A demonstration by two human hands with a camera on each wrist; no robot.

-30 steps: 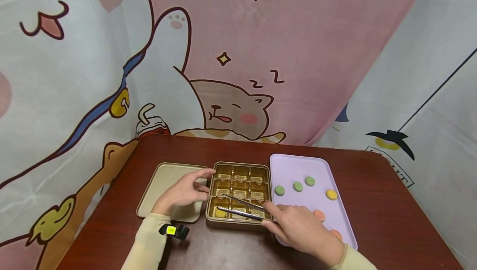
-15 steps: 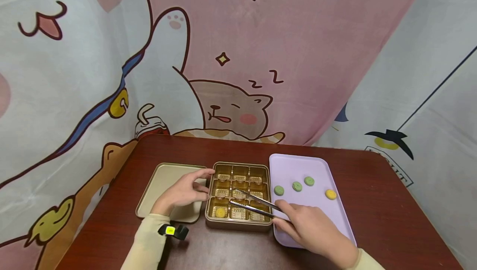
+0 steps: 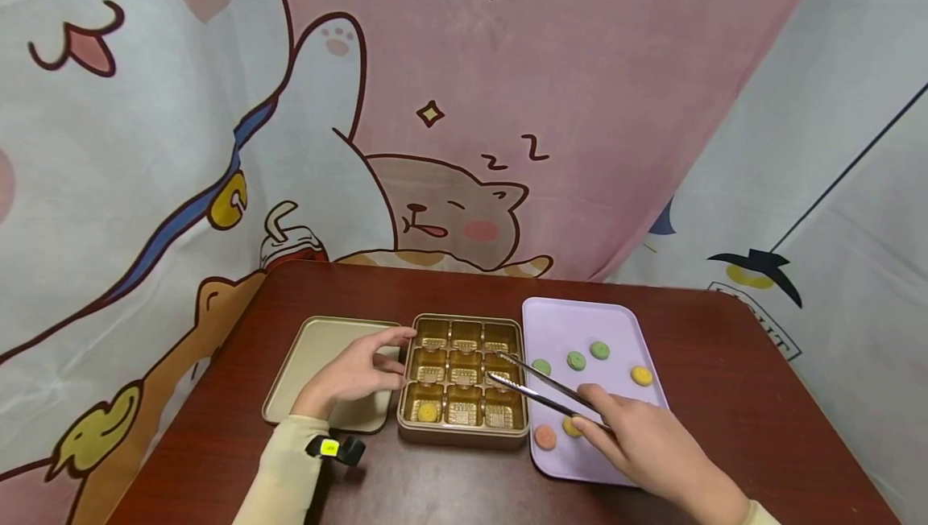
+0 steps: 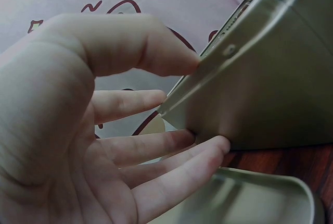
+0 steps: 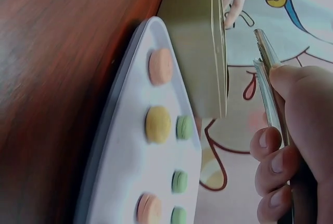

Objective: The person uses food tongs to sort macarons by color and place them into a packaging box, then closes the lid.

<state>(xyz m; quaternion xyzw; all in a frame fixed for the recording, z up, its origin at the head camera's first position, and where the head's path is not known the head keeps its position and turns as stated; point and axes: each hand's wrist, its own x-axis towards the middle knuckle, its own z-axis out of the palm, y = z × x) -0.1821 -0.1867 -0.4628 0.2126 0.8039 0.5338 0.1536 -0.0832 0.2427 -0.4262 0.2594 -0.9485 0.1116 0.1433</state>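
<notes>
A gold-brown box [image 3: 464, 436] with a divided gold insert stands mid-table; one yellow macaron [image 3: 428, 412] sits in its near-left compartment. My left hand [image 3: 355, 372] is at the box's left side, thumb at the rim and fingertips against the wall in the left wrist view. With my right hand [image 3: 645, 440] I hold metal tongs [image 3: 544, 402], their tips slightly apart above the box's right part, nothing between them. Below the tongs lies a lilac tray [image 3: 580, 320] bearing green macarons [image 3: 576, 361], yellow ones [image 3: 641, 375] and a pink one [image 3: 545, 437]; the right wrist view shows another pink macaron [image 5: 149, 209].
A flat gold lid [image 3: 319, 348] lies left of the box, partly under my left hand. The tray stands close against the box's right side. Behind the dark red table [image 3: 406, 287] hangs a cartoon cloth [image 3: 616, 106].
The tongs have moved right, away from the yellow macaron in the near-left compartment, and risen toward the tray side with my right hand. My left hand has stayed at the box.
</notes>
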